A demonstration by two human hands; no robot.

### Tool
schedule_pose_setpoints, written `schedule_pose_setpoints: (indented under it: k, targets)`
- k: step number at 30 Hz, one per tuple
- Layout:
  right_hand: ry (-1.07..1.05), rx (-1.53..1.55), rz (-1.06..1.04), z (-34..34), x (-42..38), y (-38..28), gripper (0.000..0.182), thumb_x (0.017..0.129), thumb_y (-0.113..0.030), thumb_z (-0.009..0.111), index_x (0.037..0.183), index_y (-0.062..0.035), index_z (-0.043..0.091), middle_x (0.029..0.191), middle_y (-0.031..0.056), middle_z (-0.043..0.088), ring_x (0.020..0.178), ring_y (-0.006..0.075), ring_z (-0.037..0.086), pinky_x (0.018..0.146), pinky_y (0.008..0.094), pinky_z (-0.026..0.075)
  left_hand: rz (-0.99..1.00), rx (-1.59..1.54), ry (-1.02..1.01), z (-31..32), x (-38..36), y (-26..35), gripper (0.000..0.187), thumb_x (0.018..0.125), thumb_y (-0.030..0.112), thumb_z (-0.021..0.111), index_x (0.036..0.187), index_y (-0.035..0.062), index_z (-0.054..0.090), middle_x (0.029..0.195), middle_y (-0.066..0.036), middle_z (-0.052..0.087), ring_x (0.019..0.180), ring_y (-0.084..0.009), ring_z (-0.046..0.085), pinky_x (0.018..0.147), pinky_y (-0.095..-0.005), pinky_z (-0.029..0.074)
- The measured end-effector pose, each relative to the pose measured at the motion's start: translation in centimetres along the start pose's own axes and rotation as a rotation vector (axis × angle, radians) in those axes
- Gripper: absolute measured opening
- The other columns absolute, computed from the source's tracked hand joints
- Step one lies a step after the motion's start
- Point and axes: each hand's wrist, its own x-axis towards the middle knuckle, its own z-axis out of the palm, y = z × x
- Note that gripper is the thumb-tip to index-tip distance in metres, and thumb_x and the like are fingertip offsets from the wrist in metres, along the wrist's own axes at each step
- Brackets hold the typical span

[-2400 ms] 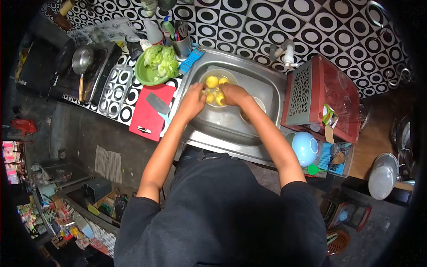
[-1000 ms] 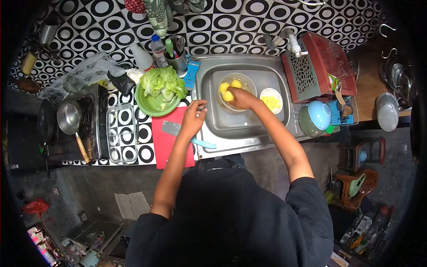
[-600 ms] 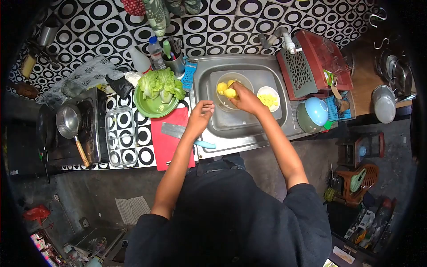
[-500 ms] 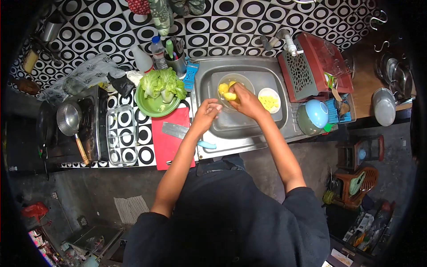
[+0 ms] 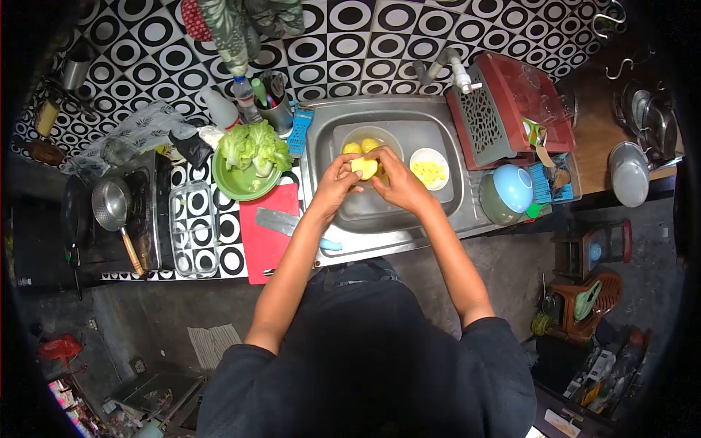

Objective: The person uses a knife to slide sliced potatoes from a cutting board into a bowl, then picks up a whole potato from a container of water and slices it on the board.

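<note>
Over the front of a round bowl [image 5: 394, 139] in the steel sink [image 5: 447, 124], my left hand [image 5: 336, 186] and my right hand [image 5: 400, 182] hold a yellow piece [image 5: 364, 168] between them. The fingers of both hands are closed on it. More yellow pieces [image 5: 370, 144] lie in the bowl behind my fingers. To the right, a small white bowl [image 5: 429, 184] holds small yellow bits. A knife [image 5: 277, 220] with a light blue handle lies across the red cutting board [image 5: 269, 252], left of the sink.
Left of the sink are a green bowl [image 5: 244, 191] with lettuce [image 5: 255, 150], a glass dish [image 5: 194, 230] and a strainer [image 5: 111, 204] on the stove. A red rack [image 5: 496, 109], a blue bowl [image 5: 514, 188] and a faucet [image 5: 460, 73] stand at the right and back.
My left hand has moved right and now meets my right hand at the yellow piece. The view has shifted slightly.
</note>
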Motion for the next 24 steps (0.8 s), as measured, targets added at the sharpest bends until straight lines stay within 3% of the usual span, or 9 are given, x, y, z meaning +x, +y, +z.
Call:
schedule_pose_setpoints:
  k: [2, 5, 11, 14, 17, 24]
  targets:
    - [-0.026, 0.13, 0.068, -0.3, 0.0, 1.0, 0.045, 0.082, 0.002, 0.063, 0.125, -0.0044, 0.049, 0.121, 0.0165, 0.055, 0.111, 0.0373, 0.059, 0.093, 0.0419, 0.049, 0.039, 0.011, 0.006, 0.2, 0.6, -0.3, 0.042, 0.094, 0.005, 0.061, 0.135, 0.0044, 0.05, 0.121, -0.008, 0.061, 0.108, -0.0165, 0.062, 0.082, -0.029, 0.056]
    - [-0.026, 0.143, 0.077, -0.3, 0.0, 2.5, 0.053, 0.081, 0.005, 0.063, 0.131, -0.0066, 0.05, 0.122, 0.0125, 0.057, 0.11, 0.0283, 0.06, 0.091, 0.0358, 0.05, 0.103, 0.044, 0.065, 1.0, 1.3, -0.8, 0.042, 0.093, 0.001, 0.06, 0.134, 0.0035, 0.051, 0.12, -0.009, 0.061, 0.107, -0.0158, 0.062, 0.08, -0.0284, 0.056]
    - [-0.015, 0.215, 0.039, -0.3, 0.2, 5.4, 0.05, 0.085, -0.001, 0.064, 0.133, -0.0046, 0.052, 0.118, 0.0129, 0.062, 0.101, 0.0247, 0.062, 0.089, 0.0335, 0.05, 0.137, 0.204, 0.196, 2.1, 2.7, -1.6, 0.041, 0.09, -0.007, 0.061, 0.129, 0.0032, 0.054, 0.117, -0.008, 0.062, 0.106, -0.0148, 0.062, 0.081, -0.0268, 0.055]
    - [-0.112, 0.294, 0.15, -0.3, 0.4, 6.6, 0.047, 0.088, -0.005, 0.065, 0.133, -0.0034, 0.053, 0.11, 0.0125, 0.065, 0.094, 0.0214, 0.063, 0.086, 0.0318, 0.05, 0.166, 0.378, 0.305, 2.7, 3.1, -2.0, 0.041, 0.088, -0.009, 0.062, 0.127, 0.0025, 0.055, 0.116, -0.008, 0.063, 0.107, -0.0148, 0.062, 0.084, -0.0263, 0.053]
    - [-0.172, 0.429, 0.239, -0.3, 0.8, 6.7, 0.044, 0.09, -0.007, 0.065, 0.132, -0.0024, 0.054, 0.106, 0.0121, 0.066, 0.089, 0.0191, 0.062, 0.083, 0.0307, 0.051, 0.331, 0.65, 0.396, 2.8, 3.5, -3.2, 0.041, 0.088, -0.009, 0.064, 0.126, 0.0014, 0.054, 0.115, -0.008, 0.063, 0.106, -0.0146, 0.062, 0.087, -0.0267, 0.052]
    - [-0.073, 0.372, 0.081, 0.0, 1.0, 8.4, 0.035, 0.092, -0.005, 0.062, 0.127, -0.0034, 0.057, 0.11, 0.0128, 0.065, 0.094, 0.0219, 0.064, 0.084, 0.032, 0.051, 0.287, 0.506, 0.481, 5.4, 3.0, -3.6, 0.036, 0.087, -0.005, 0.068, 0.121, -0.0004, 0.057, 0.117, -0.01, 0.062, 0.109, -0.0165, 0.062, 0.089, -0.0289, 0.053]
